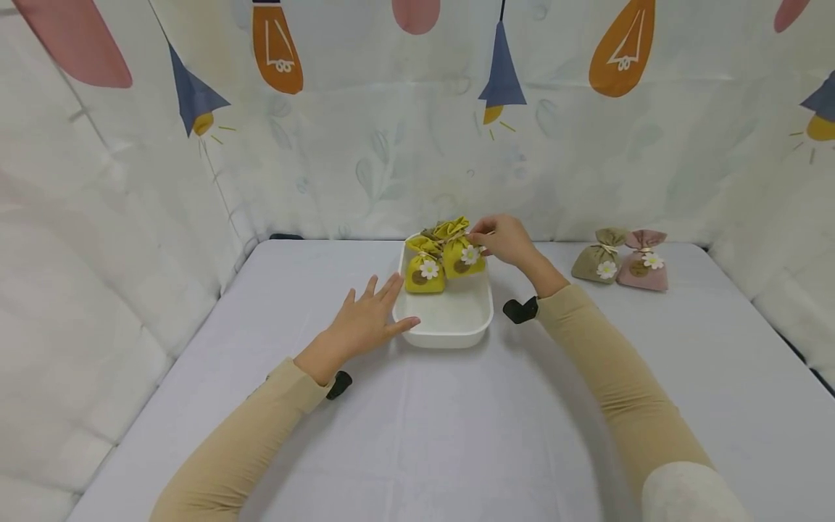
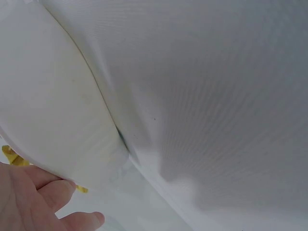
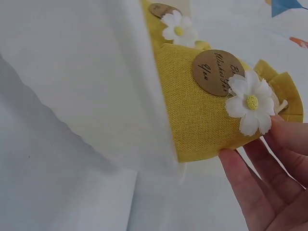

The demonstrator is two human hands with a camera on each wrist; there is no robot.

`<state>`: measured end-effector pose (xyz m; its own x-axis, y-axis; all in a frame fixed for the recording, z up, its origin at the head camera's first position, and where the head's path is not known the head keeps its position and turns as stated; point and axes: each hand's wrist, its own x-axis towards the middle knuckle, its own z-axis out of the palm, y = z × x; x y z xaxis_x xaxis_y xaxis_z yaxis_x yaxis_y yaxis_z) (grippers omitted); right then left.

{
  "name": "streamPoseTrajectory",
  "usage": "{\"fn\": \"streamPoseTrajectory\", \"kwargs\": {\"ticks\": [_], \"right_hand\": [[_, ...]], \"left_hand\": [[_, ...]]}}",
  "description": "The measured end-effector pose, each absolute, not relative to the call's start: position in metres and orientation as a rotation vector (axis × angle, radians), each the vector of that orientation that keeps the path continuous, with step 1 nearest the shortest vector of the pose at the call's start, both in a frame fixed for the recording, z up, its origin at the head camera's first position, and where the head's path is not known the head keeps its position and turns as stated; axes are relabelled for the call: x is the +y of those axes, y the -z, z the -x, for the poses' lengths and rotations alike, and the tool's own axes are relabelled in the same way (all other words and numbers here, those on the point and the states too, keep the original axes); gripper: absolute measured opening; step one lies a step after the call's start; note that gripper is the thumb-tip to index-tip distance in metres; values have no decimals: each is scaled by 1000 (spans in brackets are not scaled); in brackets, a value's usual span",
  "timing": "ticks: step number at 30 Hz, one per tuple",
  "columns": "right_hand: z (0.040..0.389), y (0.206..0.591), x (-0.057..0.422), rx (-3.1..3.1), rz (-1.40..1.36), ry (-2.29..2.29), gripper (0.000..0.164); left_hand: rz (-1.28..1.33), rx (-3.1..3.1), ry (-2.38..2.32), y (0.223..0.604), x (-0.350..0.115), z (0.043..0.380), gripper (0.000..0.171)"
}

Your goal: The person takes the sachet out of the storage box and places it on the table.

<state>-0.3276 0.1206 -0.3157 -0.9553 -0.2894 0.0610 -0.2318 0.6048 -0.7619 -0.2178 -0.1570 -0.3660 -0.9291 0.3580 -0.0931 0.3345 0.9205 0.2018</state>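
Note:
My right hand (image 1: 507,241) pinches a yellow cloth drawstring pouch (image 1: 462,267) near its gathered neck, at the far right of a white plastic tub (image 1: 449,339). In the right wrist view this pouch (image 3: 192,113) shows a white fabric daisy and a round brown paper label, and its lower end overlaps the tub's rim. A second yellow pouch (image 1: 420,283), also with a daisy, sits upright inside the tub to its left. My left hand (image 1: 365,319) has its fingers spread and straight, fingertips at the tub's left rim.
An olive-beige pouch (image 1: 595,264) and a pink pouch (image 1: 642,272) stand side by side at the table's far right. A white cloth covers the table (image 1: 450,428). Behind it hangs a curtain (image 1: 417,145) printed with lamps and bulbs.

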Motion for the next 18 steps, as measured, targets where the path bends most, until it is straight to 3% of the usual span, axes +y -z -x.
{"fn": "streamPoseTrajectory", "kwargs": {"ticks": [18], "right_hand": [[314, 297, 137, 2780, 457, 1412, 23]], "left_hand": [[-533, 2951, -278, 365, -157, 218, 96]]}}
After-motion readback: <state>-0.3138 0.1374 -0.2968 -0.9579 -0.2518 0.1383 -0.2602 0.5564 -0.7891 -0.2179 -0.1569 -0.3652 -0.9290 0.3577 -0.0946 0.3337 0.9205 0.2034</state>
